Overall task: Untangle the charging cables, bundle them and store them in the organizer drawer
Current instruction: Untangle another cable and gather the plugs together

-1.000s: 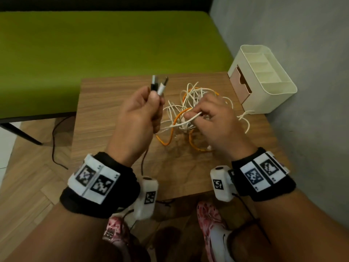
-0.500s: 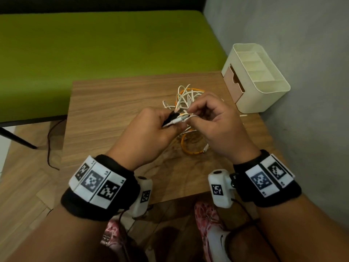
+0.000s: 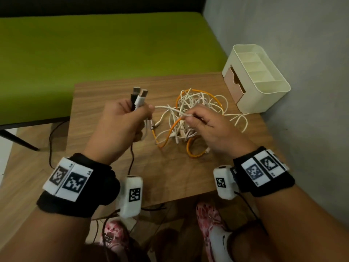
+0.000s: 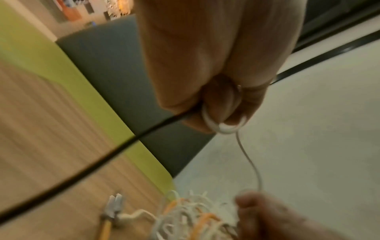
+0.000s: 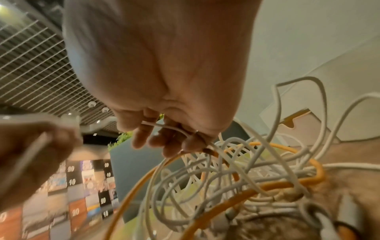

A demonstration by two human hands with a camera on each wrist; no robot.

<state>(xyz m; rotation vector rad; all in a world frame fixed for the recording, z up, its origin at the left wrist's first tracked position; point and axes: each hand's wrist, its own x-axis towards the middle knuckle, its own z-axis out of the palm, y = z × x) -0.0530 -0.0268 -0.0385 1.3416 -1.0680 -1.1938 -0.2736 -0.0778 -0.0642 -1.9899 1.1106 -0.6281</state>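
Observation:
A tangle of white and orange charging cables (image 3: 190,118) lies on the small wooden table (image 3: 105,95). My left hand (image 3: 122,121) is raised at the tangle's left and grips a black and a white USB plug (image 3: 138,97), which stick up out of the fist. Its fingers (image 4: 218,104) curl round a white cable loop, and a black cable (image 4: 86,167) trails down. My right hand (image 3: 205,125) pinches a white cable strand (image 5: 164,126) above the tangle (image 5: 236,178). The cream organizer (image 3: 260,91) with pinkish drawers (image 3: 235,86) stands at the table's far right corner.
A green bench (image 3: 94,48) runs behind the table, with a grey wall (image 3: 292,44) on the right. A black cord (image 3: 51,146) hangs by the table's left edge. My feet in patterned shoes (image 3: 211,222) are under the near edge.
My hands had met over the tangle half a second ago. Now they have drawn apart: the left went up and left with the plugs, and the right holds a white strand.

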